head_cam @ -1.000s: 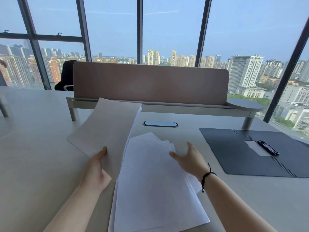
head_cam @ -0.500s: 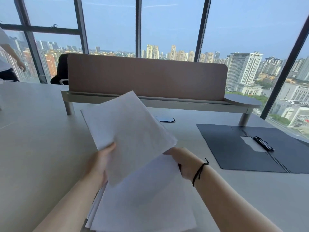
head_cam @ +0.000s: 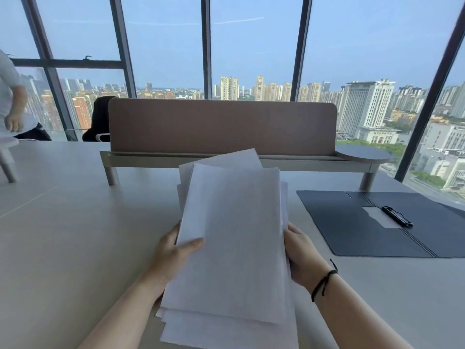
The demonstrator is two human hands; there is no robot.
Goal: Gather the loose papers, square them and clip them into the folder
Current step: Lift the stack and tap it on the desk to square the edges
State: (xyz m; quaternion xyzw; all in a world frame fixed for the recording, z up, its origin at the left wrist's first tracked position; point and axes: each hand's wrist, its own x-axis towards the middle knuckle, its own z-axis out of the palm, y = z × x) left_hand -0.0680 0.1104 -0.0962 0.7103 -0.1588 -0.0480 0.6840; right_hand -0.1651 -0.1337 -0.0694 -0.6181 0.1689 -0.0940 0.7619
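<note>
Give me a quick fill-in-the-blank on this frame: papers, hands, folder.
1. The stack of papers is held by ____ hands, the left hand and the right hand.
2. The dark folder lies ____ on the table.
3. The black cord is on the ____ wrist.
4. The folder's clip holds ____ papers.

Missing: both; open; right; no

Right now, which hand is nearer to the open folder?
The right hand. It grips the right edge of the papers, on the side where the folder lies. The left hand grips the opposite edge, farther from it.
</note>
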